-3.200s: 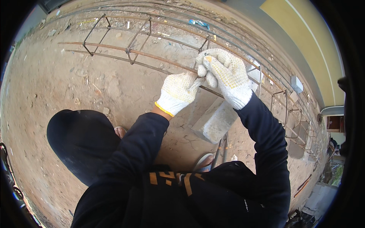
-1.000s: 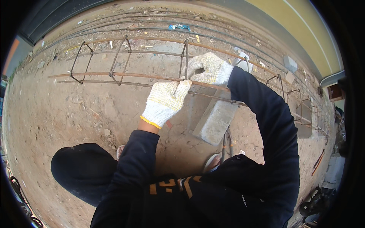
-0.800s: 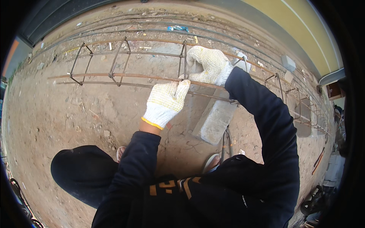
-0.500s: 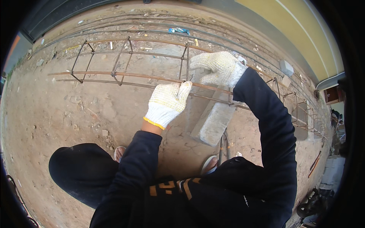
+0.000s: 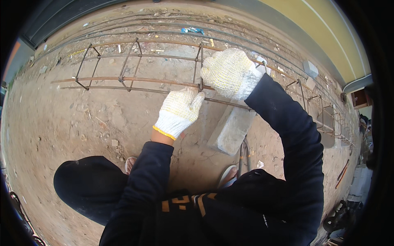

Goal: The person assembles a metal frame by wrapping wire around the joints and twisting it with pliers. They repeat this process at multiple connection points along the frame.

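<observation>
A rusty rebar cage [image 5: 122, 78], made of long bars with square stirrups, runs across in front of me above the ground. My left hand [image 5: 176, 110], in a white knitted glove with a yellow cuff edge, is closed on its near bars beside a stirrup [image 5: 195, 67]. My right hand [image 5: 228, 74], gloved too, is curled into a fist just right of that stirrup, over the bars. Its fingertips are hidden, so what it holds cannot be made out. Below the cage, by my right hand, lies a grey concrete block [image 5: 232, 132].
Dark tool handles [image 5: 241, 158] with orange bands lie by my right foot. Long loose bars [image 5: 135, 33] stretch along the far side, near a blue wrapper [image 5: 192, 30]. More cage stirrups [image 5: 301, 92] continue right, near a light block [image 5: 310, 69] by the yellow wall.
My right hand has gone from spread fingers to a fist and has turned and shifted slightly left. My left hand stays at the same bars, with only a slight shift.
</observation>
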Demonstrator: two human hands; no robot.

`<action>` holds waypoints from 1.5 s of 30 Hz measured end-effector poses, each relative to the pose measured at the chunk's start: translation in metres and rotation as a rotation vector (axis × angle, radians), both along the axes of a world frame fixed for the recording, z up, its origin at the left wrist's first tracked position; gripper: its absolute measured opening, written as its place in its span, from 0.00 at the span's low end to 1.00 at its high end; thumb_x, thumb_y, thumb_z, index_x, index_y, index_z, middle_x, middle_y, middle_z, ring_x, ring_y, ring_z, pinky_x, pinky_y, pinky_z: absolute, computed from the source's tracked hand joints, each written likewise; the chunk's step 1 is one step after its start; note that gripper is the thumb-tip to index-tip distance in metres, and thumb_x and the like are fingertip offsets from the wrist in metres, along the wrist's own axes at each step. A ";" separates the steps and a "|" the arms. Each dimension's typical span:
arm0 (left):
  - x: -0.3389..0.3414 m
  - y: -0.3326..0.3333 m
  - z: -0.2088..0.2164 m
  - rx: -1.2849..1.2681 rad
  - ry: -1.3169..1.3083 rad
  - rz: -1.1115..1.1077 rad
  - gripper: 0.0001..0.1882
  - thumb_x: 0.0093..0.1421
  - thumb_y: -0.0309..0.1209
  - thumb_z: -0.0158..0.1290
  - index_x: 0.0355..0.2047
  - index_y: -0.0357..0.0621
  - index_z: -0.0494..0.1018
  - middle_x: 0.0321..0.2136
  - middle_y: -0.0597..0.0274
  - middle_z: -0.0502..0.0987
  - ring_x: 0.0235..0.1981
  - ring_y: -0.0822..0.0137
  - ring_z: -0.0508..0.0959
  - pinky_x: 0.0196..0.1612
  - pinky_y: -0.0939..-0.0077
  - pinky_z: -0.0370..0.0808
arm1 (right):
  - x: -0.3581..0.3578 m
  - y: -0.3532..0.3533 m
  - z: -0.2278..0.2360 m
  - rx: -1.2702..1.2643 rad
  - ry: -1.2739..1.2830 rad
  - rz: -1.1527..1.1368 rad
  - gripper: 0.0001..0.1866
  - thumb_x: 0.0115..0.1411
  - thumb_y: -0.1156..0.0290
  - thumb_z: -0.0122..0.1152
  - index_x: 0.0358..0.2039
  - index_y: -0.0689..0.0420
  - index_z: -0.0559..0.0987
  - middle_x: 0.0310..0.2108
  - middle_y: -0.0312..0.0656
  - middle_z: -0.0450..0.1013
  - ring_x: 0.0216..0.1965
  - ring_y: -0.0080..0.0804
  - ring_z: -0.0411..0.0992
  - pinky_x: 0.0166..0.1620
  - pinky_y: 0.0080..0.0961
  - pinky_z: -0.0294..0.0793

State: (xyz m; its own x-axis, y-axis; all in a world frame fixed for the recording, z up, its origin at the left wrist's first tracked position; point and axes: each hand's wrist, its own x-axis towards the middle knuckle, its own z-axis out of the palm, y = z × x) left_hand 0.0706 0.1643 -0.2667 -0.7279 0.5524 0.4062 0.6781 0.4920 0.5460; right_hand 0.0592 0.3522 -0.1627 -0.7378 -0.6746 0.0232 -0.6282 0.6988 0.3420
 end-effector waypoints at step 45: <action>0.112 -0.014 0.117 0.386 -0.734 -0.175 0.15 0.66 0.34 0.48 0.47 0.35 0.74 0.42 0.49 0.79 0.41 0.54 0.79 0.48 0.60 0.75 | -0.008 -0.017 0.002 -1.752 -0.978 -0.294 0.12 0.69 0.65 0.52 0.43 0.61 0.77 0.22 0.36 0.71 0.22 0.26 0.71 0.26 0.27 0.76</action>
State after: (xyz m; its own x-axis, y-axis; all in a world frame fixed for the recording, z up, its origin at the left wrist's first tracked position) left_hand 0.1821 0.1505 -0.1497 -0.7975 0.6014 0.0475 0.1351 0.1013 0.9856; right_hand 0.0515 0.3348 -0.1602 -0.9669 -0.2552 -0.0069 0.0256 -0.0698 -0.9972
